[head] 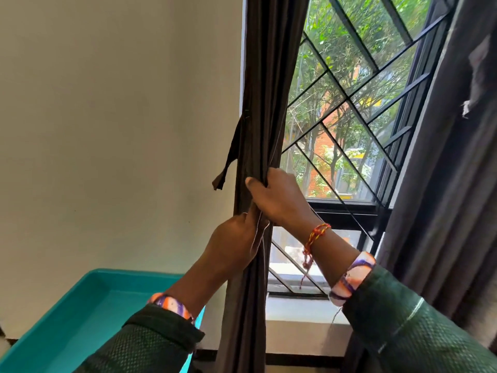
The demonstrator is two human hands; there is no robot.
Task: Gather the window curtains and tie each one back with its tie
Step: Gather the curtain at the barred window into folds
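**Clerk:** Item one?

**Keeper:** Dark brown fabric curtain (265, 103), left side of the window, hung against the frame's left edge. It was drawn into a narrow rope-like bundle from top to floor, leaving the glass uncovered.

**Clerk:** Its tie?

**Keeper:** Narrow strip of the same dark brown cloth (228, 157), fixed to the curtain's outer edge and dangling loose beside the bundle, just above the hands. Not wrapped round anything, so the tying itself looked not yet begun.

**Clerk:** Hands?

**Keeper:** Right hand (279, 197) was the upper one, fingers curled round the bundle, thumb across its front. Left hand (236, 243) sat directly below, touching the right, also clasped round the folds. Stacked that way, I judged, to keep the pleats compressed at the height where the tie would go.

**Clerk:** Item two?

**Keeper:** Dark grey pleated curtain (443, 211), right side, hanging free, untouched, well apart from both hands. A pale scrap (478, 76) hung on its upper part; whether that was its tie, I could not tell.

**Clerk:** Surroundings?

**Keeper:** Black metal window grille in a diamond pattern (349, 103), trees and a brick building beyond. Pale window sill (295, 310) below. Cream painted wall (121, 130) left. Teal plastic tray-shaped surface (80, 319) under the left forearm. Red-and-yellow braided thread (314, 235) on the right wrist; dark green sleeves (403, 332) with striped cuffs.
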